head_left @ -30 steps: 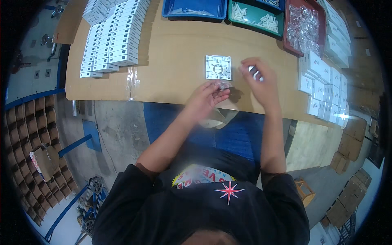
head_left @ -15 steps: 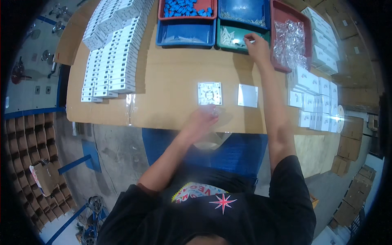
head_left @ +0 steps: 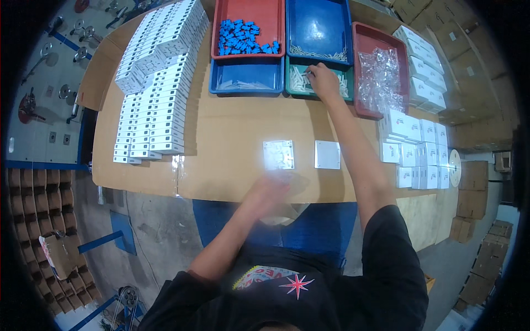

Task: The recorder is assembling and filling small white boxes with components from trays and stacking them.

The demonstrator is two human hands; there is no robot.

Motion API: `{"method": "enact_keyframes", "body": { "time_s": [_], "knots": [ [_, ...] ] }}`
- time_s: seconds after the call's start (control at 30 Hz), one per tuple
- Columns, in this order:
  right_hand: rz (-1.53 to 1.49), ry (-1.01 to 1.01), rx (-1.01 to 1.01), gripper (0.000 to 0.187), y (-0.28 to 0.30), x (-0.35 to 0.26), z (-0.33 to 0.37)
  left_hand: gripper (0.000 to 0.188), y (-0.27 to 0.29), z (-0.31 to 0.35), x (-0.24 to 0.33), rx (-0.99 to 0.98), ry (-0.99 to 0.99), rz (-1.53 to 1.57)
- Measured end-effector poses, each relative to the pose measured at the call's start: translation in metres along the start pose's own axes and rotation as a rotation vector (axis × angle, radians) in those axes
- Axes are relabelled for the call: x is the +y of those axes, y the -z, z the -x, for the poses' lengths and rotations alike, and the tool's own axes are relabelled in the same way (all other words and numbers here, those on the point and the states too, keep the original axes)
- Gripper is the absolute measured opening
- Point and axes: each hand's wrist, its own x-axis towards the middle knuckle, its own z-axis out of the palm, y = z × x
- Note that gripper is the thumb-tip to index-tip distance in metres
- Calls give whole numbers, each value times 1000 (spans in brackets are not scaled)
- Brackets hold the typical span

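My right hand (head_left: 324, 81) reaches into the green tray (head_left: 309, 95), its thumb and fingers pinched together among small white stick-like pieces (head_left: 298, 80). Whatever sits between those fingertips is too small to make out. Near the table's front edge, my left hand (head_left: 269, 190) is smeared by motion, so its grip does not show; a faint see-through patch lies by its fingers. Just beyond it is a square white plate (head_left: 279, 155) with moulded details. To its right lies a plain white square (head_left: 327, 155), close to my right forearm.
Beyond the green tray stand a red tray (head_left: 249, 11) of blue pieces and a blue tray (head_left: 318, 22) of thin pieces. Clear plastic bags (head_left: 381, 80) fill another red tray. White boxes are stacked left (head_left: 157, 110) and right (head_left: 425, 151) on the cardboard-covered table (head_left: 232, 132).
The whole view has shifted, so the table sits lower in the picture. My right hand has moved left within the green tray. My left hand stays near the square plate and is more blurred.
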Motion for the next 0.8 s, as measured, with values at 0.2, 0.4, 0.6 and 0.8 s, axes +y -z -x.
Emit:
{"method": "enact_keyframes", "body": {
  "time_s": [0.2,0.4,0.6,0.8],
  "knots": [
    [-19,39,86,12,3,10,4,42,-16,2,14,-9,-9,-13],
    [-132,-88,107,18,21,0,24,46,-25,7,25,-74,97,319],
    [-542,-242,117,19,44,-23,82,44,6,-1,-10,29,-86,-118],
    [-920,-401,24,13,74,-62,173,42,-30,3,21,9,84,171]
  ]
}}
